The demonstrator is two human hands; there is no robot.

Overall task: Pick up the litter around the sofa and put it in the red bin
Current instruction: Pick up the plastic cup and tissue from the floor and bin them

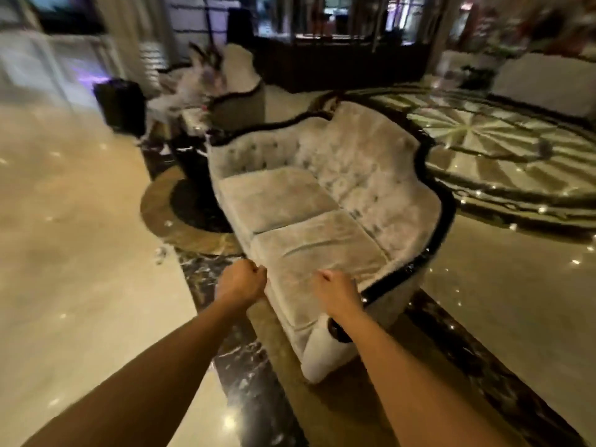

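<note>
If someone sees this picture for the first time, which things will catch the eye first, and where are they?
First comes the pale tufted sofa with its black trim, in the middle of the picture. In front of its near end the left hand and right hand are both closed into loose fists. A small white scrap of litter lies on the shiny floor left of the sofa.

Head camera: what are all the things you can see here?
sofa: one, pale grey with black trim, centre, two seat cushions
litter: a few small white scraps, on the floor left of the sofa
armchair: one, pale with black trim, behind the sofa
black box: one, far left; too blurred to name
floor: cream marble with dark bands, star inlay at right
red bin: none visible
hands: two, both closed; left hand at the cushion's front edge, right hand over the near cushion
</note>
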